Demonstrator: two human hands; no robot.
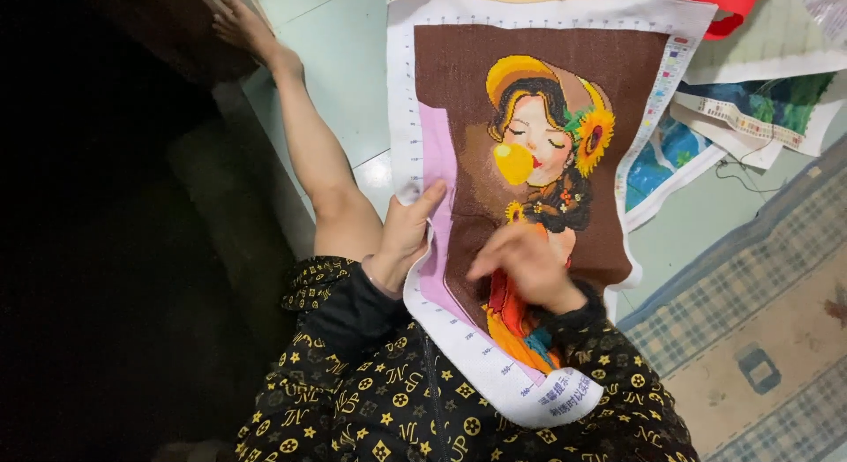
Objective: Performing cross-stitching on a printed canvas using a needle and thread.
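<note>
While blurred, right hand [527,261] covers canvas [529,109], needle unseen.

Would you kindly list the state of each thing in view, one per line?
Cross-stitch canvas: unrolled, lying across the lap, mostly stitched, white border showing.
Left hand: gripping the canvas's left edge, thumb on top.
Right hand: resting on the stitched picture, fingers bent, blurred.
Other canvases: spread flat on the floor, overlapping.
Red item: at the top edge, cut off by the frame.
Checked rug: lying flat.

Pale green floor [344,56] w/ checked rug [759,303], dark at left.
</note>
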